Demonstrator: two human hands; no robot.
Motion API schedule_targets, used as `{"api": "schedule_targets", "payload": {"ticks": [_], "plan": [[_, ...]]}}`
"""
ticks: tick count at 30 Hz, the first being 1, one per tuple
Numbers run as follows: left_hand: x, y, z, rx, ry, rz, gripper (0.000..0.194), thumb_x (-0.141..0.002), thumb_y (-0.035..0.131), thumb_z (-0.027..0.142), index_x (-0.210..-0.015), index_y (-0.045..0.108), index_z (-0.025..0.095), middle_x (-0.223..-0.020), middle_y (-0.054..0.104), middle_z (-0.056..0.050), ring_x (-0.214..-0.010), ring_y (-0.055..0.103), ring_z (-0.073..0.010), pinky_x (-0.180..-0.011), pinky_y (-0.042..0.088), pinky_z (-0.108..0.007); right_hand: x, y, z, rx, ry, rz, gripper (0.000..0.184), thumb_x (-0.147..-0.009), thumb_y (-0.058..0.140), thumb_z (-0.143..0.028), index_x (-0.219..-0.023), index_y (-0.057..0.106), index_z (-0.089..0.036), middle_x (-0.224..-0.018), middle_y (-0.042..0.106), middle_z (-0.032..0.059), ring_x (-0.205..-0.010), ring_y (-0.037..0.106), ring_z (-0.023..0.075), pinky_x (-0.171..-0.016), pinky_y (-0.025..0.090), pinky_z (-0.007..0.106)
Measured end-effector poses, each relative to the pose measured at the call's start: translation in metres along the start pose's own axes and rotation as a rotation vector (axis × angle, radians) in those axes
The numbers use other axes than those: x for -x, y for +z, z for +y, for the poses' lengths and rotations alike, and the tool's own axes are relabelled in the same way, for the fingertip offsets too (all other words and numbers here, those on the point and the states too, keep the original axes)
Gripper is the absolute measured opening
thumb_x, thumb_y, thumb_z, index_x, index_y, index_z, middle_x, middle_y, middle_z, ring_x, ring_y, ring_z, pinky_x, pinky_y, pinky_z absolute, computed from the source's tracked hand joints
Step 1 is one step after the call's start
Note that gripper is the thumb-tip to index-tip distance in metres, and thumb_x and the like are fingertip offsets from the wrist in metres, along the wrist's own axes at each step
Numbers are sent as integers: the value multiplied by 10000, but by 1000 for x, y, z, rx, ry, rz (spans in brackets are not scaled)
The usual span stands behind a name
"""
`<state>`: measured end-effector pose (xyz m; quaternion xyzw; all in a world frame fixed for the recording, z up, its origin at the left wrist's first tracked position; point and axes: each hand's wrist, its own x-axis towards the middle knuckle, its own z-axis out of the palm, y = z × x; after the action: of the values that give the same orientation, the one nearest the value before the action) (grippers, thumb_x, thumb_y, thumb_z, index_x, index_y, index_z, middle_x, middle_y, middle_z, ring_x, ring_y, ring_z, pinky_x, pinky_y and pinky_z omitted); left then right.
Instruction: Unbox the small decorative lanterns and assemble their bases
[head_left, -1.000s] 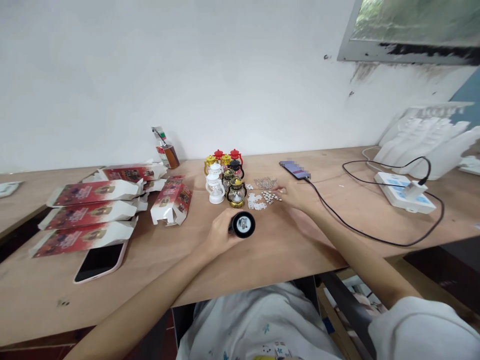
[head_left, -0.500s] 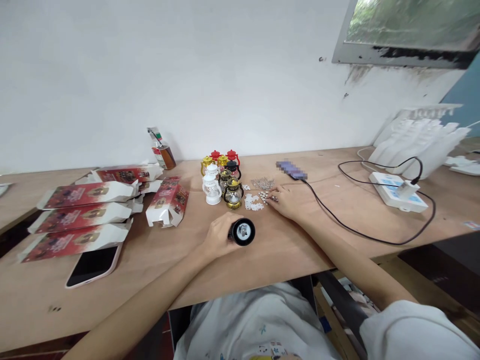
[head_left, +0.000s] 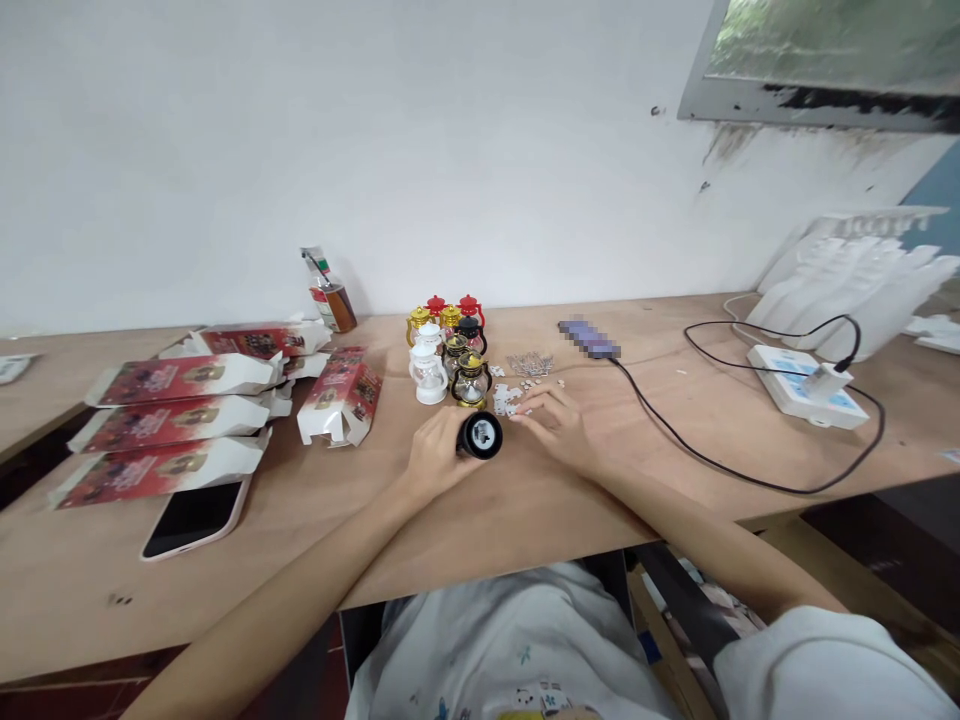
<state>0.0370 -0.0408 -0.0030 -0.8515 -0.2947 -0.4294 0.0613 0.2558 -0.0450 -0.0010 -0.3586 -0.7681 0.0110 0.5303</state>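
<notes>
My left hand [head_left: 435, 452] is wrapped round a small black lantern [head_left: 480, 435], whose round base faces up toward me and shows a pale inner disc. Just right of it, my right hand [head_left: 559, 428] has its thumb and finger pinched together beside small white plastic pieces [head_left: 505, 400]; what they hold is too small to make out. Small round discs [head_left: 529, 384] lie partly hidden behind those fingers. Beyond the hands stand several mini lanterns: a white one [head_left: 429, 375], a bronze one [head_left: 471, 378], and red, gold and black ones. A pile of small screws [head_left: 531, 363] lies to their right.
Red and white cartons [head_left: 165, 425] lie at left, partly over a phone [head_left: 196, 515]. One carton [head_left: 341, 395] stands nearer the lanterns. A bottle [head_left: 330, 295] is by the wall. At right are a blurred-out device [head_left: 589, 338], its black cable, a power strip [head_left: 806, 385] and white trays [head_left: 862, 280].
My right hand has come left and nearer, from the small discs toward the black lantern. The lantern in my left hand has moved slightly up and left. The view has shifted a little.
</notes>
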Motion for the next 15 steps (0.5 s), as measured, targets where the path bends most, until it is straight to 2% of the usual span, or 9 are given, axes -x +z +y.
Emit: {"api": "schedule_targets", "payload": {"ticks": [5, 10, 15], "plan": [[-1, 1, 1, -55, 85, -84, 317, -825, 544, 383, -1057, 512, 170, -924, 658, -91, -825, 635, -215, -707, 486, -313, 4, 3, -23, -66, -67, -14, 30, -832, 616, -257, -842, 636, -237, -835, 602, 29, -813, 586, 153, -756, 488, 330], [-3, 0, 7, -78, 149, -80, 304, -835, 527, 357, -1061, 509, 153, -910, 659, -102, -810, 628, -226, -678, 472, -316, 3, 5, -27, -7, -126, -15, 39, -828, 620, -268, -818, 649, -244, -807, 619, 28, -778, 587, 152, -732, 480, 335], [-3, 0, 8, -64, 134, -68, 303, -831, 532, 346, -1060, 506, 150, -907, 654, -105, -795, 625, -221, -684, 479, -313, 3, 6, -31, 83, -218, -5, 62, -834, 608, -254, -801, 661, -251, -825, 651, 30, -769, 587, 152, -720, 464, 334]]}}
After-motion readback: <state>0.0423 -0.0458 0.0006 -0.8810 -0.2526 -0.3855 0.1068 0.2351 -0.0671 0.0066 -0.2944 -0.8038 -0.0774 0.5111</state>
